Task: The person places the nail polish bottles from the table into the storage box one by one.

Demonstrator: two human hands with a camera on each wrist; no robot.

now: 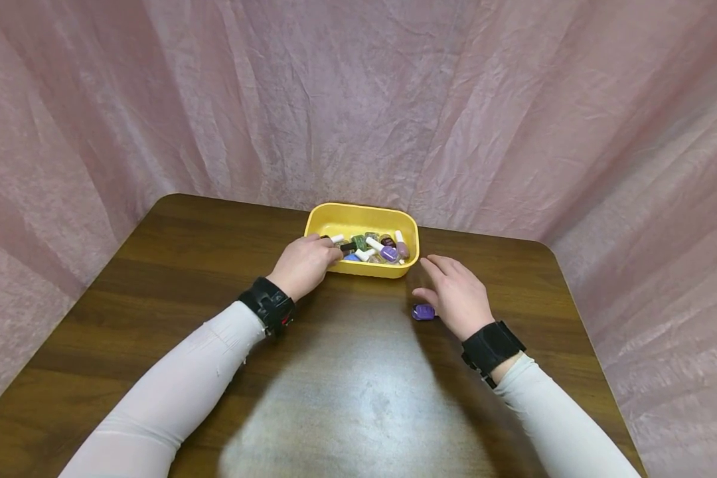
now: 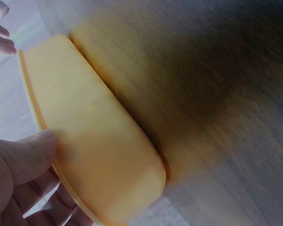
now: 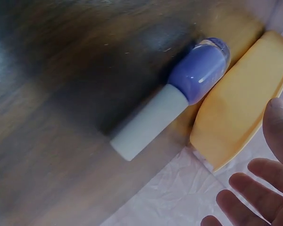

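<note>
A yellow plastic bin [image 1: 367, 269] stands near the table's back edge with several nail polish bottles [image 1: 389, 253] inside, among them purple, green, blue and mauve ones. My left hand [image 1: 307, 267] grips its front rim toward the left corner. In the left wrist view the thumb [image 2: 37, 148] presses the outer wall and the fingers reach behind the rim. To the right of the bin, my right hand [image 1: 459, 297] is spread with nothing in it, above a purple nail polish bottle [image 1: 423, 312]. That bottle lies on its side, its white cap showing in the right wrist view.
The dark wooden table [image 1: 227, 239] has rounded back corners. A pink draped curtain [image 1: 358, 106] hangs right behind it and along both sides. Light glares off the tabletop in front of the hands.
</note>
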